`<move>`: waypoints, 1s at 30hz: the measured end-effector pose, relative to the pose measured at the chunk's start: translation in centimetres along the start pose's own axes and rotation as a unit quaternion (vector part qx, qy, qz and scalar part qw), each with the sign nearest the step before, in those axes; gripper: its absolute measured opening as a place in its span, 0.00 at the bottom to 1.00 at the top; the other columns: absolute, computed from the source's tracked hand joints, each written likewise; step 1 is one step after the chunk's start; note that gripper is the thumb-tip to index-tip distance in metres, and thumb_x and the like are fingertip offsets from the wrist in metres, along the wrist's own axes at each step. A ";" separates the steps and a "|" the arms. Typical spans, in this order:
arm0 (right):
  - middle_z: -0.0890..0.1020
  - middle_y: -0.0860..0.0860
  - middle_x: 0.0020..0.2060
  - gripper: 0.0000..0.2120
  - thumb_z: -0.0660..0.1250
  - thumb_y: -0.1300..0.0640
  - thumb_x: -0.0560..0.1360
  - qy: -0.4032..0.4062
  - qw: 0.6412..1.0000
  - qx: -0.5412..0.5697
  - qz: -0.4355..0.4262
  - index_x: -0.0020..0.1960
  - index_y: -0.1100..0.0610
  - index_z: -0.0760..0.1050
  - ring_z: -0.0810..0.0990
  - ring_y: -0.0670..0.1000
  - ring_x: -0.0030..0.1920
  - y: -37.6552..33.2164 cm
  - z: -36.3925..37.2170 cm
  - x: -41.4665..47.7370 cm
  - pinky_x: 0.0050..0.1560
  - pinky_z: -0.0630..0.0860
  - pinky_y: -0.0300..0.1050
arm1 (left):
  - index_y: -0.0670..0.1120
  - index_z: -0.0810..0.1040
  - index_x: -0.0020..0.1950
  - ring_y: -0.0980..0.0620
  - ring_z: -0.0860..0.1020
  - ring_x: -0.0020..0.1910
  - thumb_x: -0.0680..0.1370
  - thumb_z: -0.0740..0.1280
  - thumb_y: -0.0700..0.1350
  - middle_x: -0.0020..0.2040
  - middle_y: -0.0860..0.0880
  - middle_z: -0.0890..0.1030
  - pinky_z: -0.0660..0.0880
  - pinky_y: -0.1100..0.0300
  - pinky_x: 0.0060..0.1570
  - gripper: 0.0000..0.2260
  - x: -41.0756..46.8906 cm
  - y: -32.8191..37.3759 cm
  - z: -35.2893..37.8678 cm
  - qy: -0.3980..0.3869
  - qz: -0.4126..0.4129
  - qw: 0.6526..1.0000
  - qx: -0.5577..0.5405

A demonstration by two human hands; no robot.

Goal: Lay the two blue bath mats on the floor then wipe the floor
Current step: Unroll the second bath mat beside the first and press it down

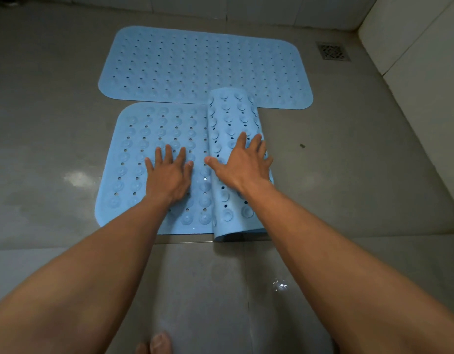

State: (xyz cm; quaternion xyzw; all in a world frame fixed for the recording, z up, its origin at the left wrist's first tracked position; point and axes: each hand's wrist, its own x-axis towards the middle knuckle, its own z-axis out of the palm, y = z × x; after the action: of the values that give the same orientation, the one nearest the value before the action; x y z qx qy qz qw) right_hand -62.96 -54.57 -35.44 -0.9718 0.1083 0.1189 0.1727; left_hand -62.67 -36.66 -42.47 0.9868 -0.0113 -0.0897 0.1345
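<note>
One blue bath mat (195,65) with holes lies flat on the grey floor, farther from me. A second blue mat (144,149) lies nearer, its left part flat with suction cups facing up. Its right part (231,116) is still curled in a roll. My left hand (169,172) presses flat on the unrolled part, fingers straight. On top of the roll rests my right hand (242,162), fingers spread.
A floor drain grate (332,51) sits at the far right near a white tiled wall (412,47). A small dark speck (302,145) lies right of the roll. Wet patches shine on the grey floor (54,139). My toes (157,343) show at the bottom edge.
</note>
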 end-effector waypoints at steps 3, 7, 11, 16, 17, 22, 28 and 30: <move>0.42 0.64 0.79 0.56 0.64 0.29 0.71 0.006 1.000 0.007 0.013 0.81 0.59 0.39 0.42 0.64 0.79 1.3 -0.4 0.1 0.75 0.48 0.69 | 0.54 0.45 0.81 0.40 0.37 0.79 0.82 0.44 0.64 0.81 0.43 0.42 0.35 0.36 0.73 0.29 0.1 0.6 0.9 -0.026 -0.021 0.999 0.039; 0.47 0.63 0.79 0.49 0.64 0.37 0.74 0.048 0.998 0.026 0.007 0.81 0.56 0.40 0.47 0.64 0.78 2.7 -1.1 -0.1 0.75 0.51 0.67 | 0.53 0.45 0.81 0.38 0.39 0.79 0.84 0.47 0.55 0.81 0.42 0.42 0.38 0.31 0.72 0.27 0.3 2.1 0.9 -0.021 -0.021 0.998 0.047; 0.57 0.59 0.76 0.44 0.65 0.41 0.73 0.066 0.997 0.048 -0.001 0.80 0.54 0.48 0.58 0.62 0.73 4.5 -2.2 0.1 0.71 0.62 0.59 | 0.55 0.47 0.81 0.38 0.41 0.79 0.84 0.48 0.55 0.81 0.42 0.44 0.39 0.30 0.72 0.26 0.3 5.6 0.9 -0.018 -0.031 0.999 0.006; 0.56 0.58 0.77 0.33 0.63 0.56 0.75 0.066 0.997 0.046 0.001 0.78 0.50 0.57 0.58 0.63 0.73 7.4 -3.7 0.4 0.71 0.62 0.60 | 0.57 0.47 0.81 0.39 0.39 0.79 0.84 0.46 0.58 0.81 0.42 0.42 0.38 0.31 0.72 0.25 1.0 8.3 1.8 -0.045 -0.005 0.999 0.005; 0.55 0.58 0.77 0.32 0.62 0.59 0.74 0.061 0.998 0.035 0.001 0.77 0.50 0.60 0.57 0.63 0.74 8.1 -3.7 0.4 0.72 0.61 0.61 | 0.58 0.46 0.81 0.39 0.38 0.79 0.84 0.46 0.58 0.81 0.42 0.42 0.38 0.31 0.72 0.25 1.0 8.4 2.0 -0.044 -0.006 0.999 0.015; 0.53 0.60 0.79 0.29 0.59 0.48 0.79 0.035 0.999 0.012 0.007 0.78 0.54 0.58 0.52 0.62 0.78 11.0 -3.0 0.7 0.75 0.56 0.63 | 0.60 0.45 0.80 0.37 0.37 0.78 0.83 0.42 0.61 0.81 0.41 0.40 0.36 0.29 0.70 0.25 0.7 9.5 2.7 -0.029 -0.019 0.999 0.037; 0.52 0.63 0.78 0.46 0.69 0.39 0.74 0.044 0.997 -0.040 0.045 0.80 0.56 0.48 0.51 0.64 0.77 13.5 -2.7 1.0 0.74 0.57 0.64 | 0.58 0.46 0.81 0.39 0.37 0.78 0.80 0.41 0.67 0.81 0.43 0.42 0.34 0.30 0.70 0.30 0.5 12.3 4.2 -0.011 -0.015 1.000 0.023; 0.58 0.62 0.75 0.39 0.69 0.49 0.75 0.086 0.994 -0.042 0.045 0.78 0.60 0.54 0.58 0.62 0.74 14.5 -3.4 1.2 0.71 0.62 0.59 | 0.59 0.45 0.80 0.38 0.37 0.78 0.79 0.41 0.68 0.81 0.41 0.42 0.33 0.29 0.69 0.31 0.6 13.1 4.4 -0.002 -0.026 0.999 0.021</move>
State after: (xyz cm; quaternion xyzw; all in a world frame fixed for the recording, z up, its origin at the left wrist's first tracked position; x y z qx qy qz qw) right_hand -64.85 -69.28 -37.17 -0.9788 0.1616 0.0472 0.1167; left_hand -62.86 -50.46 -43.28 0.9891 0.0122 -0.0953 0.1113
